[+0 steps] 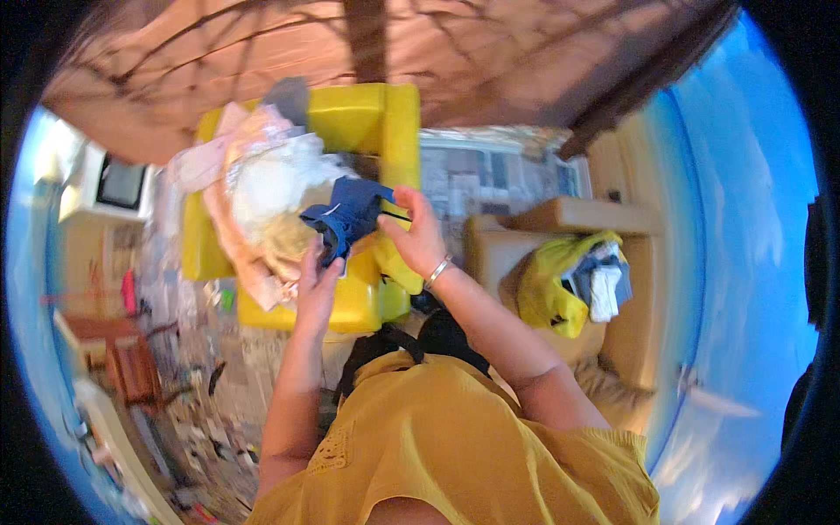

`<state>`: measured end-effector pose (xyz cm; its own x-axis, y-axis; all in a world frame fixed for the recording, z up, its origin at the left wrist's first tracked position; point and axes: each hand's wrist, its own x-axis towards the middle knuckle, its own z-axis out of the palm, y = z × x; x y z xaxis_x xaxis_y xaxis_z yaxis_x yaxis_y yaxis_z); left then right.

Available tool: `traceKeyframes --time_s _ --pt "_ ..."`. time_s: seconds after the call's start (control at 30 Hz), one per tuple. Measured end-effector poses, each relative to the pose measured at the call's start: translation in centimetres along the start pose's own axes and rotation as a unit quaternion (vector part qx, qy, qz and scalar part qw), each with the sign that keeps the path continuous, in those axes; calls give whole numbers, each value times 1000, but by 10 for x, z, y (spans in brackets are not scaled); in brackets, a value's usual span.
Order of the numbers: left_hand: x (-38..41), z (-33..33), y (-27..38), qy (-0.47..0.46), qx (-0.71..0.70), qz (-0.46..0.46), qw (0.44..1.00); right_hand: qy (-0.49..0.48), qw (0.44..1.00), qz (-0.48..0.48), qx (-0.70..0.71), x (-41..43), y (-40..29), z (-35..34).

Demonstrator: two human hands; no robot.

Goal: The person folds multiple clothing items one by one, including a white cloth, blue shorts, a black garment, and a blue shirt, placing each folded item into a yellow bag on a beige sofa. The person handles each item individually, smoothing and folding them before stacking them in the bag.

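A dark blue garment (354, 209), bunched and slightly blurred, hangs between my two hands. Its near, gathered end is in my left hand (319, 268). At the upper right, the fingers of my right hand (416, 231) hold the far edge of the cloth; a bangle circles that wrist. Beneath the garment, a heap of white, pink and tan clothes (269, 187) fills a yellow armchair (400, 131). A grey piece of cloth (289, 98) drapes at the chair's back.
On a beige sofa (492, 252) to the right stands a yellow bag (541, 289) with folded clothes (607, 289) on top. A wooden chair (131, 367) is at the left. Small blurred items lie on the floor (216, 420). An orange curtain (275, 46) hangs beyond the armchair.
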<state>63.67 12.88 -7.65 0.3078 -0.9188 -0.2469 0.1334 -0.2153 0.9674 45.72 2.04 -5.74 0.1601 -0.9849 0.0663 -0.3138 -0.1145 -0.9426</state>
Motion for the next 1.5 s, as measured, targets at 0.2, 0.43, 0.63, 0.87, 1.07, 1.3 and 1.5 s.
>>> traceKeyframes --time_s 0.2,0.43,0.63,0.87,1.07,1.3,1.5 --pt "9 33 -25 -83 -1 -108 991 43 982 156 -98 -89 73 -67" --pt "-9 101 -33 -256 47 -195 946 133 908 77 -389 -156 133 -185" --pt "-25 223 -65 -407 91 -172 892 182 784 269 -529 -199 190 -304" --pt "-65 397 -109 -543 290 110 780 176 884 204 -381 -173 226 -412" --pt "-99 479 -176 -625 387 111 668 207 840 186 -465 -129 337 -566" --pt "-101 488 -182 -660 428 100 609 107 715 570 -389 -137 498 -619" --pt "-95 491 -199 -637 423 157 624 103 753 469 -449 -126 452 -615"
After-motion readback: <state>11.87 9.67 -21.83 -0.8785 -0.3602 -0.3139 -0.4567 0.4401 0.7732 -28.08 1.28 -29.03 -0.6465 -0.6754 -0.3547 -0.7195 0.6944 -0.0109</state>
